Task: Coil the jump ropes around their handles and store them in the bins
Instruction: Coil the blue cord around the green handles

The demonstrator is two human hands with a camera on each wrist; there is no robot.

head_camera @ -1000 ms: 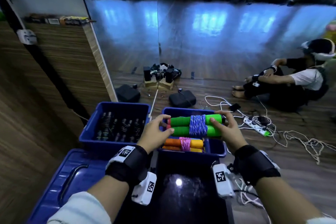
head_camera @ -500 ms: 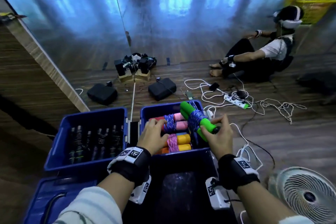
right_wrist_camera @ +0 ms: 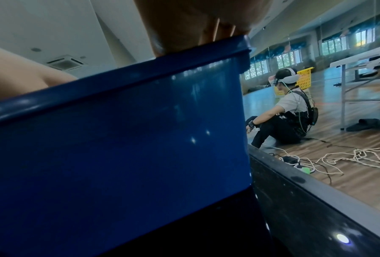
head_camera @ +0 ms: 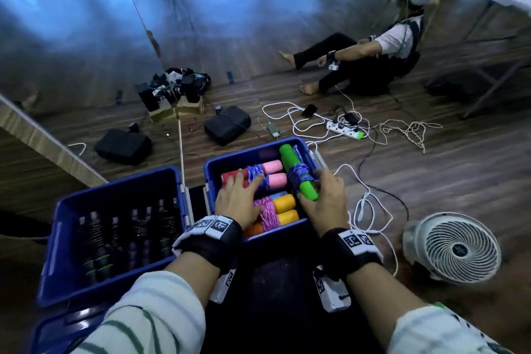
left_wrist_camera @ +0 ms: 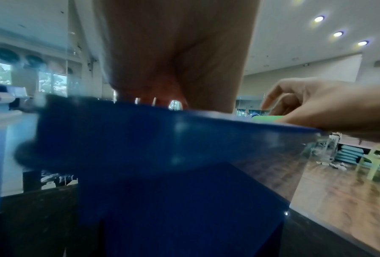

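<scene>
The right hand [head_camera: 323,198] is gripping the green rope bundle [head_camera: 298,174], its long axis running front-to-back along the bin's [head_camera: 214,178] right wall; the left hand [head_camera: 238,198] is lying flat on the pink bundle [head_camera: 263,178] beside it

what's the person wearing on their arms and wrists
Pale long sleeves with thin green stripes. Each wrist has a black strap topped with white square-code tags; a white camera block, also code-tagged, hangs under each. Hands are bare.

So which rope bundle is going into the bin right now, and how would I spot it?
Find the two blue bins; take the right-hand bin, the one with colourful bundles. Along its right wall the right hand holds the green-handled bundle, wrapped in blue rope. It is the only green one, and it lies lengthwise, across the pink bundle and yellow bundle beside it.
</scene>
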